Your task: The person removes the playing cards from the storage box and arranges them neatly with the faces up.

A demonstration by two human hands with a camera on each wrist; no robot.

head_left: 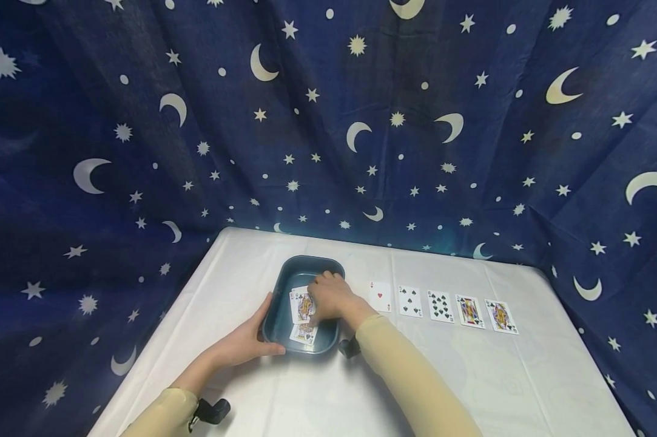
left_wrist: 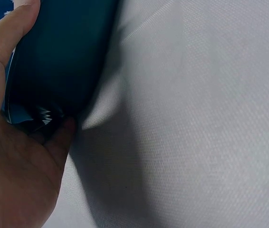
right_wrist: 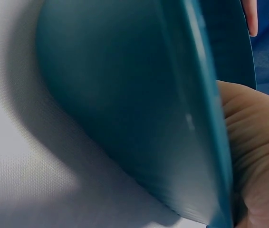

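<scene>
A dark teal tray (head_left: 312, 262) stands on the white table (head_left: 470, 376). My left hand (head_left: 246, 340) grips its near left corner, thumb along the front rim. In the left wrist view the palm (left_wrist: 15, 161) lies against the tray's wall (left_wrist: 63, 52). My right hand (head_left: 330, 297) reaches inside the tray, fingers bent down onto a face card (head_left: 301, 308). A second card (head_left: 303, 333) lies nearer in the tray. The right wrist view shows the tray's outer wall (right_wrist: 125, 104) and the right hand's palm (right_wrist: 258, 156) behind its rim.
Several cards lie face up in a row right of the tray, from an ace of hearts (head_left: 380, 296) to a face card (head_left: 501, 316). A dark blue cloth with moons and stars (head_left: 328, 121) hangs behind and beside the table.
</scene>
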